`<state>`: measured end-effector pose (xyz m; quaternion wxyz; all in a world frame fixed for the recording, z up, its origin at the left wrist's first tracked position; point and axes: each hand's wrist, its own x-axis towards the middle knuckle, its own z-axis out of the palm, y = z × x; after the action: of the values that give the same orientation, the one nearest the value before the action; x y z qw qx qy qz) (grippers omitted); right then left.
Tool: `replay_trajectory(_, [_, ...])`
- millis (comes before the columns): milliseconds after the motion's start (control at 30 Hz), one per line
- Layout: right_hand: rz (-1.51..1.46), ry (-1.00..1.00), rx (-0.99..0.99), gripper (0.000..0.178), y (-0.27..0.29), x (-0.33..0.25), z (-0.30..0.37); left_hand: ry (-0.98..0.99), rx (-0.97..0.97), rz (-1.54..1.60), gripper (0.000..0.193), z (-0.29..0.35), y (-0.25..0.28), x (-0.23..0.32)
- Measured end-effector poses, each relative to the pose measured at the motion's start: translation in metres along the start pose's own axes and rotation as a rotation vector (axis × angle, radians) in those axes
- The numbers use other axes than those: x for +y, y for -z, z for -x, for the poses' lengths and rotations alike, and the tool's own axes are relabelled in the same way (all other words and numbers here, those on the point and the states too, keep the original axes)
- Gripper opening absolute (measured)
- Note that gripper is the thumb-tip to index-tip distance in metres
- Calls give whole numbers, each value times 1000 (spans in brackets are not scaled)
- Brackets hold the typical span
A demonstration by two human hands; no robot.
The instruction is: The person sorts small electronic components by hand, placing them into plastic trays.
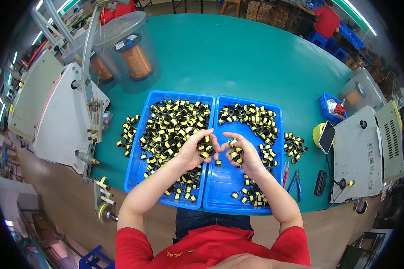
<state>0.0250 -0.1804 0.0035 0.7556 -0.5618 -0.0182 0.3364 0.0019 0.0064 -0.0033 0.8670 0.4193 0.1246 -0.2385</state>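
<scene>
My left hand [194, 149] is curled around several small black coils wrapped in yellow tape [205, 154], above the inner edge of the left blue tray [133, 168]. Cupped opposite it, my right hand [248, 157] holds several more of these coils [236, 154] over the right blue tray [222, 181]. The fingertips of both hands are close together. A heap of coils [170, 121] fills most of the left tray. In the right tray, coils [251, 117] lie along the far and right sides, with a group near the front.
Loose coils lie on the green table [238, 49] outside both trays. At right are red-handled pliers [286, 174], blue cutters [295, 184], a black case [320, 183] and a phone [327, 137]. Winding machines [69, 116] flank the table; copper wire spools [137, 60] stand far left.
</scene>
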Motion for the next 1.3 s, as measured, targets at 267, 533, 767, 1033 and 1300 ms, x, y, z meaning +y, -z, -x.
replay_trajectory(267, [81, 83, 53, 36, 1, 4, -1, -6, -50, -66, 31, -1, 5, -3])
replay_trajectory(533, [335, 259, 70, 39, -1, 7, 2, -135, 28, -162, 20, -2, -4, -8])
replay_trajectory(767, [438, 263, 43, 40, -7, 8, 5, -266, -21, -348, 24, -1, -5, -11])
replay_trajectory(1033, [503, 343, 127, 41, -11, 11, 5, -362, 59, -430, 25, -4, -5, -16])
replay_trajectory(1300, [1402, 250, -37, 34, 0, 26, 3, -414, 93, -246, 19, -4, 1, -6])
